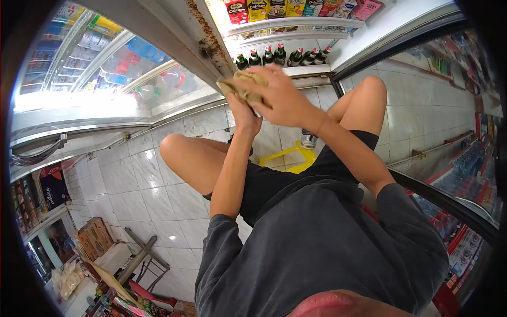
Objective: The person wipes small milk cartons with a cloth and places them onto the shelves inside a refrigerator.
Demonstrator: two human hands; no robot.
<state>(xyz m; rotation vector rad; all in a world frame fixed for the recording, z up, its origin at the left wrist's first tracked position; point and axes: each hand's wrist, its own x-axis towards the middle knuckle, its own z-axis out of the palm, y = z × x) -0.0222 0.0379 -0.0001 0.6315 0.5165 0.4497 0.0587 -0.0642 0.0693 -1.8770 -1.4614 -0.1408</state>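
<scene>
- Left hand (245,117): at cloth (253,96), upper middle; grip hidden, cannot tell.
- Right hand (288,101): over cloth, blurred; grip unclear.
- Bottles (280,56): row, top middle.

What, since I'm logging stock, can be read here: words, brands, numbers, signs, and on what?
"Calcium": red carton
"Calcium": yellow carton beside it
"Calcium": dark carton next along
"Aice": dark blue panel, far left
Too small or blurred: smaller carton print, other cartons, bottles, goods behind glass.
Cloth: no text seen.
</scene>
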